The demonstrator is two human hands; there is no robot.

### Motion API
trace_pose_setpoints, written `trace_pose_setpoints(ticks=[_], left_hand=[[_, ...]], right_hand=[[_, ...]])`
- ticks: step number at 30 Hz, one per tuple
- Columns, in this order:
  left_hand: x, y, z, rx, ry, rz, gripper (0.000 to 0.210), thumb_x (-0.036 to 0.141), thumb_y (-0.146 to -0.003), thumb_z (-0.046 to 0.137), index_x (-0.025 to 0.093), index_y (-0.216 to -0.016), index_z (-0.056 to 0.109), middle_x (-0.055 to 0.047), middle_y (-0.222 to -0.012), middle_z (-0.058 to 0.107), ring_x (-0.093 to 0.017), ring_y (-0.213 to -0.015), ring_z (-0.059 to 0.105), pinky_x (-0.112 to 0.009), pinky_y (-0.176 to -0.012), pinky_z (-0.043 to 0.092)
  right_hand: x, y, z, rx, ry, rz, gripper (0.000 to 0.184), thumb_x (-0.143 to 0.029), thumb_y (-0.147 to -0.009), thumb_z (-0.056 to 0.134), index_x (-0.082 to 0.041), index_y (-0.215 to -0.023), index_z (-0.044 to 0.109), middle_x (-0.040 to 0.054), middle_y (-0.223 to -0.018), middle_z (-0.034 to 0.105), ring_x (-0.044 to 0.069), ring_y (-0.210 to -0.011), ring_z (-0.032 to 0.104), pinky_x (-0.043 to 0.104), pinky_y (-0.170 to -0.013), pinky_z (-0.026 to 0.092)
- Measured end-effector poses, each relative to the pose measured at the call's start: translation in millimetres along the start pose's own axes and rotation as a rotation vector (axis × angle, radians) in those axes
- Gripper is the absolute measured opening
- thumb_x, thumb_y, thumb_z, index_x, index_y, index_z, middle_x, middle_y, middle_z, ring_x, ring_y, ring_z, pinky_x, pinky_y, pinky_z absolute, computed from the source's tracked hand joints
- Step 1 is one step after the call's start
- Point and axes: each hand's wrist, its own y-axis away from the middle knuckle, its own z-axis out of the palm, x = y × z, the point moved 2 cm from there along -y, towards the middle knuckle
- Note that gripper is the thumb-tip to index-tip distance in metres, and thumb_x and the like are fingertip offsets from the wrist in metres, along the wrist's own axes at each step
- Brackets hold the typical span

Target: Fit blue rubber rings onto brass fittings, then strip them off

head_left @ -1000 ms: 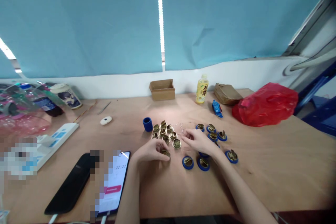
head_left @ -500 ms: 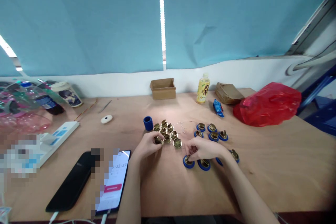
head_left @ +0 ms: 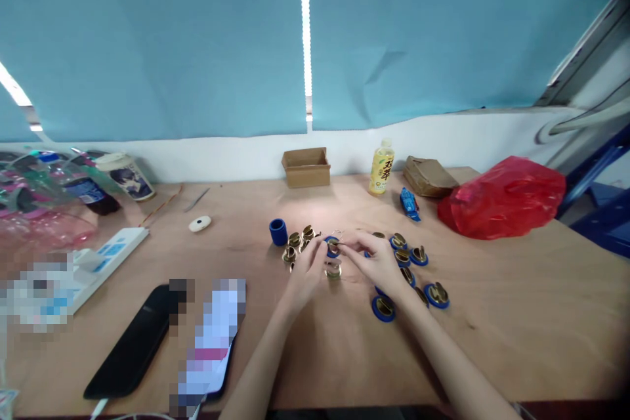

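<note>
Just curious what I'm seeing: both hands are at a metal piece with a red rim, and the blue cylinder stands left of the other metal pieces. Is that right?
Not quite: in the head view, the metal piece has a blue rim, not red. The left hand and right hand are both at it, and the blue cylinder does stand left of the other metal pieces.

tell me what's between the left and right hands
The head view shows a blue-rimmed, gold-coloured piece between the left hand and the right hand, with a gold-coloured disc on the table nearer the wearer.
</note>
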Motion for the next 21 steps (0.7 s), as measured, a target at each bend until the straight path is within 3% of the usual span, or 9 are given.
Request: trace_pose_setpoints(ticks=[5,9,14,21], left_hand=[[-4.7,-5.4,3.0,0.005,0.229,-0.081,0.047,0.048,-0.078,0.071,0.015,-0.111,0.063,-0.010,-0.107,0.072,-0.022,-0.086,0.072,-0.033,-0.077,0.059],[-6.9,-6.9,-0.7,-0.017,0.218,-0.015,0.042,0.042,-0.078,0.072,0.016,-0.109,0.065,-0.010,-0.111,0.072,-0.023,-0.093,0.071,-0.033,-0.081,0.058],[-4.8,-4.4,-0.3,-0.041,0.143,0.058,0.035,0.037,-0.083,0.068,0.018,-0.112,0.065,-0.010,-0.121,0.069,-0.025,-0.112,0.065,-0.035,-0.093,0.054],[-6.3,-2.2,-1.5,-0.092,0.191,0.060,0.037,0.029,-0.082,0.071,0.019,-0.116,0.062,-0.010,-0.124,0.067,-0.024,-0.117,0.062,-0.037,-0.103,0.047]], right_hand=[[-5.5,4.4,2.0,-0.069,0.183,-0.137,0.012,-0.021,-0.090,0.056,-0.022,-0.091,0.068,0.0054,-0.085,0.072,0.020,-0.075,0.066,0.033,-0.072,0.052],[-8.0,5.3,2.4,-0.095,0.178,-0.088,0.012,-0.020,-0.090,0.054,-0.021,-0.094,0.066,0.0032,-0.080,0.070,0.017,-0.068,0.064,0.030,-0.067,0.050],[-5.6,3.9,1.9,-0.037,0.168,0.002,0.026,-0.025,-0.090,0.058,-0.020,-0.115,0.060,0.0004,-0.074,0.064,0.015,-0.060,0.058,0.026,-0.057,0.045],[-1.0,3.5,3.7,-0.014,0.212,-0.045,0.017,-0.027,-0.091,0.058,-0.020,-0.106,0.062,0.0002,-0.075,0.061,0.014,-0.060,0.057,0.027,-0.057,0.044]])
